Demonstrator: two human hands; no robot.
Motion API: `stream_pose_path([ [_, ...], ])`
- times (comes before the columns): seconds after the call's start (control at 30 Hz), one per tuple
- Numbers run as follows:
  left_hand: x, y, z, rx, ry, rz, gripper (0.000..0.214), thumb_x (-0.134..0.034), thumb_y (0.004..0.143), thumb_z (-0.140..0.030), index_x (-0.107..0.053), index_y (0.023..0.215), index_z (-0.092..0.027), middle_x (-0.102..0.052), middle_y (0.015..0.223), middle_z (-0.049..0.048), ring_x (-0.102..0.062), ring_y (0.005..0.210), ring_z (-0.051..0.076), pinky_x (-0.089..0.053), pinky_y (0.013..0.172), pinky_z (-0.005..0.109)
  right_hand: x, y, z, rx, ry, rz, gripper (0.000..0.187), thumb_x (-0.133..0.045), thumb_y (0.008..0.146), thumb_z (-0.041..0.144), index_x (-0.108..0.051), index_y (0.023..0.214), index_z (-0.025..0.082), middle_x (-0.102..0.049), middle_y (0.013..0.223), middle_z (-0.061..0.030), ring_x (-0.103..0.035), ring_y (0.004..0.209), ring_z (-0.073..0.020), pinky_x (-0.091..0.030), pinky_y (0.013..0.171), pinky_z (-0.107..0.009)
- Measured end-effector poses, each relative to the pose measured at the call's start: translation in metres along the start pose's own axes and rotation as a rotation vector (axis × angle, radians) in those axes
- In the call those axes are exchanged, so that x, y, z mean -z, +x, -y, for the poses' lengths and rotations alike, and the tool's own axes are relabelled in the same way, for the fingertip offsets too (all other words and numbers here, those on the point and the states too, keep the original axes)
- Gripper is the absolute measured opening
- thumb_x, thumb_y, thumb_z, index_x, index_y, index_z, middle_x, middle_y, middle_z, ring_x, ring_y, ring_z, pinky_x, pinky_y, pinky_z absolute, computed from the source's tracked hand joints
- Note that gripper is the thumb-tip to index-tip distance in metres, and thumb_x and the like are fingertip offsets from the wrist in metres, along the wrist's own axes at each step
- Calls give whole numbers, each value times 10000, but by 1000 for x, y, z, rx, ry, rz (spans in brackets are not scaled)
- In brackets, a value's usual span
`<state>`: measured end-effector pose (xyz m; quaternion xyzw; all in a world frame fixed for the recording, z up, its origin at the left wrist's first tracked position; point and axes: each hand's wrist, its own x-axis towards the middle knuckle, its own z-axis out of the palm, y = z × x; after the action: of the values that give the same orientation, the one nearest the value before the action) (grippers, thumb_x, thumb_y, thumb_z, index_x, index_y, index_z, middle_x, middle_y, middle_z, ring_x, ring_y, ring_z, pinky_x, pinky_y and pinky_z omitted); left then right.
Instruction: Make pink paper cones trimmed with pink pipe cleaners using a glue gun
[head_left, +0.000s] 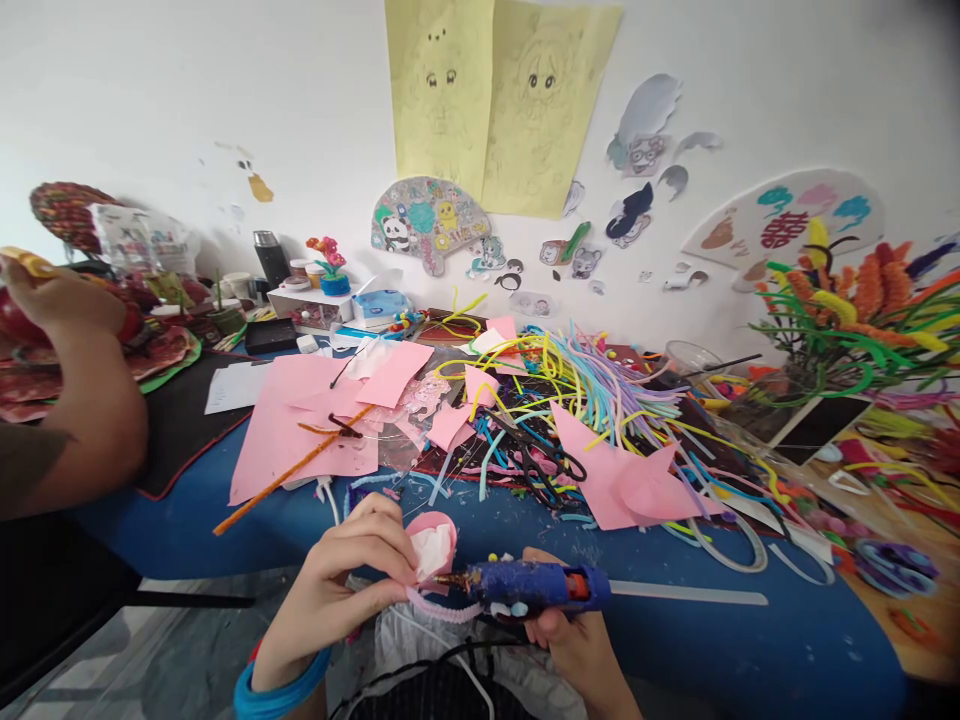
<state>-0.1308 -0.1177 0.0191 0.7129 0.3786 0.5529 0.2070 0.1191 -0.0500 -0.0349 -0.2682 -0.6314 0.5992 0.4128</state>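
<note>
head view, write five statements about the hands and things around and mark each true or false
1. The right hand holds a blue glue gun. True.
2. The left hand holds scissors. False: it holds a pink piece; the scissors lie among pipe cleaners.
3. A white glue stick juts from the blue glue gun's rear. True.
4. Only two hands are visible. False: another person's hand shows at far left.
5. Yellow sheets with drawings hang on the wall. True.

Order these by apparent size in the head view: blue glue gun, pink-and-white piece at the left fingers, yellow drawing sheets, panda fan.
1. yellow drawing sheets
2. blue glue gun and panda fan: too alike to rank; the gun is nearer the camera
3. pink-and-white piece
</note>
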Motion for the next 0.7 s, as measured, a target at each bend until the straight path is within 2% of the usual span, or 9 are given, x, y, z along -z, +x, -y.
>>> stream_pose_path([
  [0.1, 0, -1, 0, 5, -1, 5, 70, -688, 872, -265, -734, 852, -216, -713, 774, 55, -565, 764, 210, -429, 756, 396, 0, -1, -3, 20, 3, -11, 527, -569, 775, 763, -581, 746, 237, -341, 518, 53, -383, 491, -149, -354, 436, -281],
  [0.23, 0, -1, 0, -9, -7, 25, 74, -675, 883, -264, -722, 853, -215, -708, 786, 45, -559, 768, 201, -421, 779, 389, 2, -1, -1, -26, 5, -5, 521, -576, 776, 756, -589, 742, 237, -344, 532, 52, -372, 491, -146, -359, 449, -288],
  [0.43, 0, 0, 2, -38, -17, 29, 98, -666, 890, -288, -717, 849, -215, -710, 769, 36, -573, 746, 189, -415, 777, 387, 2, 0, -2, 21, 49, -10, 505, -591, 788, 730, -586, 726, 229, -367, 570, 36, -404, 525, -153, -386, 472, -293],
  [0.57, 1, -2, 2, -32, -42, 20, 109, -681, 874, -320, -731, 845, -228, -715, 748, 43, -571, 737, 200, -428, 750, 399, 4, -2, -8, -11, 51, -40, 514, -603, 769, 740, -608, 816, 228, -362, 552, 49, -389, 497, -145, -372, 453, -283],
  [0.7, 2, -2, 2, -50, -56, 27, 109, -692, 864, -318, -735, 823, -226, -713, 726, 45, -562, 727, 201, -443, 712, 388, 5, -2, -10, 23, 26, -21, 525, -558, 788, 754, -593, 770, 231, -349, 544, 48, -389, 492, -146, -378, 452, -287],
])
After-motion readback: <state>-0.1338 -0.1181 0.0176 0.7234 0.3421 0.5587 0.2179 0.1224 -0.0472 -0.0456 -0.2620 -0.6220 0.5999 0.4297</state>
